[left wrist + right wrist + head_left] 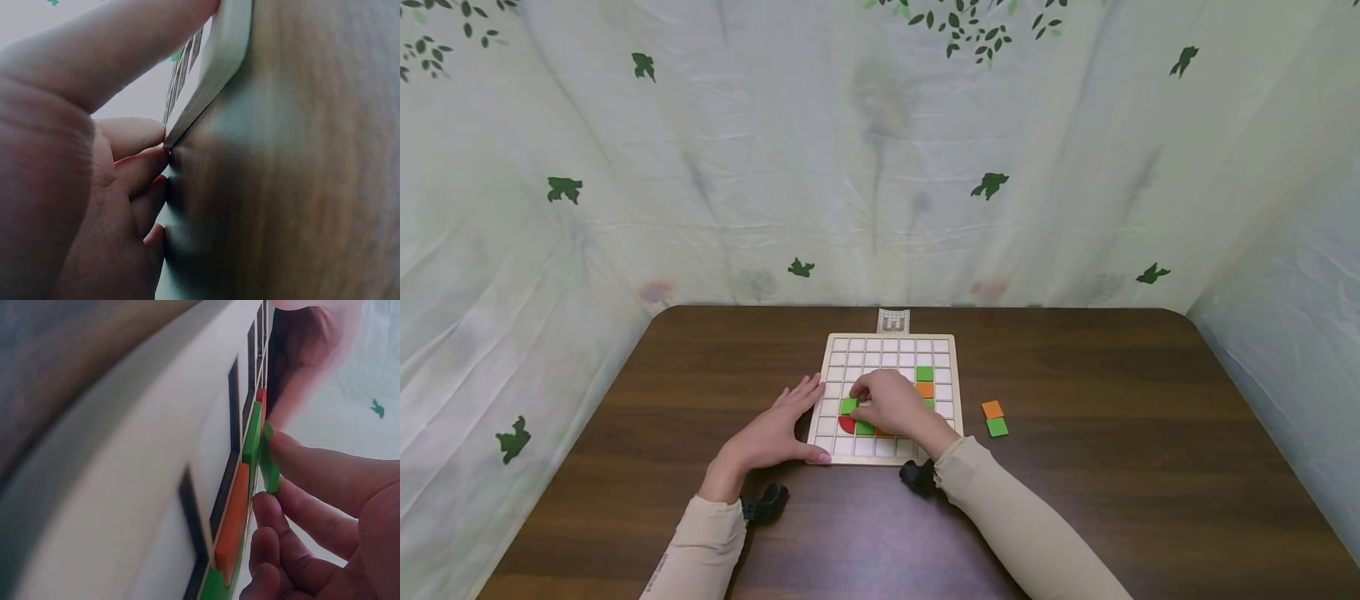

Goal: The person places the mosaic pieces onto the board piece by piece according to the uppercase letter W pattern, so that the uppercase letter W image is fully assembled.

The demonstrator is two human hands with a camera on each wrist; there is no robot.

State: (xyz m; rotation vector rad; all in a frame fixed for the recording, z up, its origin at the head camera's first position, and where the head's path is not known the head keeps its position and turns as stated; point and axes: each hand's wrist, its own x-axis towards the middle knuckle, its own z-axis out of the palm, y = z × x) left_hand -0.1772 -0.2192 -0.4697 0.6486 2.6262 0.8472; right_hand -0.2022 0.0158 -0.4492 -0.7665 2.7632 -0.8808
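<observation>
A white grid board (865, 451) with a pale wooden rim lies on the table. My right hand (895, 404) is over its middle, pinching a green square tile (269, 459) between thumb and finger. That tile is tilted, close over the board. Below it in the head view sits a red round-edged piece (846, 424), with a green tile (865, 427) and a partly hidden orange tile (231, 519) to its right. My left hand (778, 429) rests along the board's left side, fingers extended at the edge and thumb on the near left corner.
To the board's right, a loose orange tile (992, 409) and a loose green tile (997, 427) lie on the brown table (1112, 433). A small printed card (893, 322) is behind the board. Another green tile (924, 373) and an orange tile (925, 389) occupy its right side.
</observation>
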